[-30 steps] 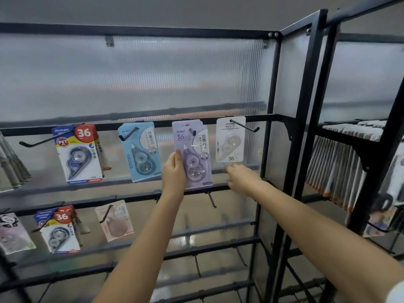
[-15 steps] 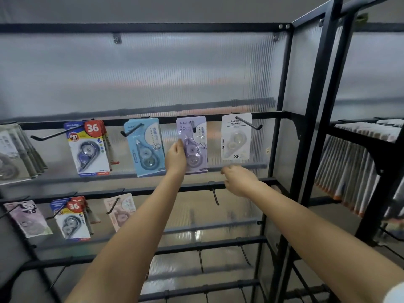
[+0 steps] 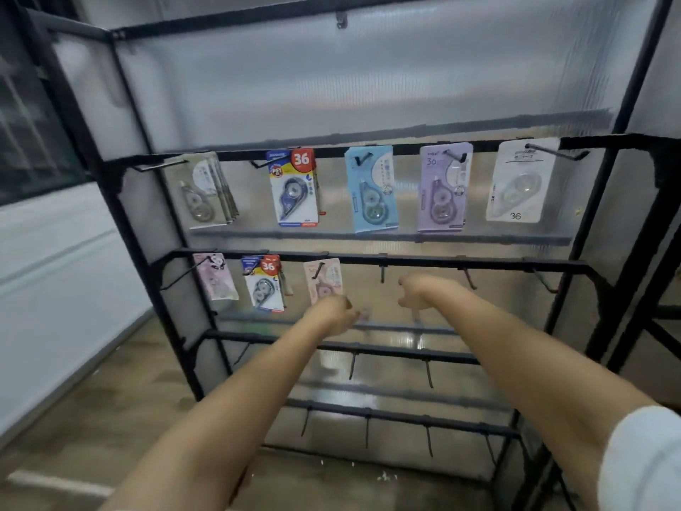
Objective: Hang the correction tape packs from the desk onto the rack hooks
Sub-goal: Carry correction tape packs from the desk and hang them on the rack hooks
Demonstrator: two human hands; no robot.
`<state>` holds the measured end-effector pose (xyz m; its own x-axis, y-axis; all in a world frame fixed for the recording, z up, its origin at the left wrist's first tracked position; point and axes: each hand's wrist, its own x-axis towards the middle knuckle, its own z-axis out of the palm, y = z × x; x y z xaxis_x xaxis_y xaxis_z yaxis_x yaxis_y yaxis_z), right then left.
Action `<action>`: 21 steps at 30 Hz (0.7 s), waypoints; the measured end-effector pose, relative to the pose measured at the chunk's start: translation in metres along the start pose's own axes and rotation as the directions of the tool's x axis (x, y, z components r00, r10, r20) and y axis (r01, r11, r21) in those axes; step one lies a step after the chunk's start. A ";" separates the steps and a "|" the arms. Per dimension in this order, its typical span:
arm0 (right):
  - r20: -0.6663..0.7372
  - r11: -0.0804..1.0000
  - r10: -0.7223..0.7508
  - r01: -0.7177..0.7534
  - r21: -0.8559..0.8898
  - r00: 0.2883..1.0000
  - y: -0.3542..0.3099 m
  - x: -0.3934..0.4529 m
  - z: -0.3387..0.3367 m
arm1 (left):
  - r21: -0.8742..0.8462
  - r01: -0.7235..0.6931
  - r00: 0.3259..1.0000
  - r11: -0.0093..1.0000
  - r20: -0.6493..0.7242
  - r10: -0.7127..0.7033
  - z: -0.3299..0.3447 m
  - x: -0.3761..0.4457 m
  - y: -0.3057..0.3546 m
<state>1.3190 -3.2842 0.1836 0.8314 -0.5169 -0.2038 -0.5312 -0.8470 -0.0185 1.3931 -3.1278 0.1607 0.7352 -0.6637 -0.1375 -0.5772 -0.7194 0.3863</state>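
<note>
Five hooks on the top bar of the black rack carry correction tape packs: a grey stack, a blue "36" pack, a light blue pack, a purple pack and a white pack. On the second bar hang a pink panda pack, a "36" stack and a beige-pink pack. My left hand and right hand hover in front of the second bar, loosely curled, holding nothing. The desk is out of view.
Bare hooks stick out from the right half of the second bar and along both lower bars. A white wall panel runs along the left above a wooden floor. Another rack's black frame stands at the right edge.
My left hand has let go of the purple pack, which stays on its hook. Both hands have dropped from the top row to the second bar, and the view has swung left and down.
</note>
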 end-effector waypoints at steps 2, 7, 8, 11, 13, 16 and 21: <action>0.038 0.998 -0.065 0.065 -0.003 0.997 -0.047 -0.008 0.014 | 0.127 0.040 0.999 0.991 -0.028 -0.037 -0.005 -0.027 -0.047; 0.030 0.915 -0.381 0.381 -0.132 0.924 -0.190 -0.046 0.049 | 0.273 0.235 0.972 0.933 -0.085 -0.220 -0.026 -0.118 -0.170; 0.037 0.885 -0.432 0.432 -0.176 0.901 -0.222 -0.056 0.057 | 0.271 0.268 0.963 0.924 -0.091 -0.253 -0.028 -0.140 -0.195; 0.088 0.787 -0.571 0.575 -0.225 0.816 -0.319 -0.091 0.081 | 0.236 0.378 0.926 0.895 -0.111 -0.362 -0.038 -0.212 -0.262; 0.143 0.717 -0.644 0.658 -0.228 0.751 -0.383 -0.125 0.094 | 0.238 0.497 0.868 0.835 -0.141 -0.476 -0.047 -0.264 -0.300; 0.204 0.628 -0.726 0.754 -0.193 0.657 -0.472 -0.173 0.114 | 0.221 0.629 0.778 0.746 -0.162 -0.608 -0.053 -0.338 -0.361; 0.278 0.429 -0.834 0.877 -0.216 0.477 -0.602 -0.253 0.141 | 0.129 0.788 0.616 0.602 -0.160 -0.771 -0.056 -0.458 -0.452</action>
<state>1.4057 -2.6262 0.1078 0.7939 0.4945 -0.3538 0.5365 -0.8435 0.0250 1.3369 -2.4869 0.1006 0.9551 0.1787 -0.2363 0.1855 -0.9826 0.0069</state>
